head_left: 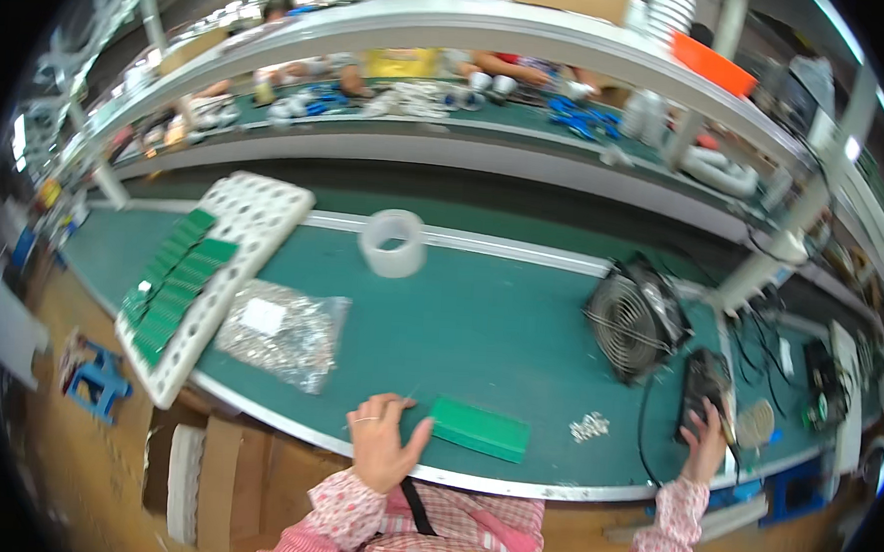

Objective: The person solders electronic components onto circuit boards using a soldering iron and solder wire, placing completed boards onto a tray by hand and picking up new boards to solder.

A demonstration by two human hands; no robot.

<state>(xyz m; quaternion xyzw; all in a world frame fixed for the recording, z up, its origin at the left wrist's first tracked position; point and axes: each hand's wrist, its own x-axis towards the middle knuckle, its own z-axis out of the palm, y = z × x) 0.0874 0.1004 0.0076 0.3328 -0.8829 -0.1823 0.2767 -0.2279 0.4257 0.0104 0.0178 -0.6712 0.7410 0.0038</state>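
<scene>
My left hand (383,441) is palm down near the table's front edge, fingers apart and holding nothing. Just right of its thumb lies a green rectangular block (481,430), possibly stacked circuit boards. My right hand (703,448) is at the right, its fingers apart beside a black box-shaped device (702,382). A thin pen-like tool (730,429) shows along that hand's right side; it does not look gripped. Between the hands is a small pile of silvery parts (589,427).
A white perforated tray (256,209) carries green circuit boards (177,277) at the left. Beside it are a clear bag of small metal parts (284,333) and a tape roll (394,244). A black fan (632,321) stands at the right, its cable crossing the table. Shelving (455,22) spans the back.
</scene>
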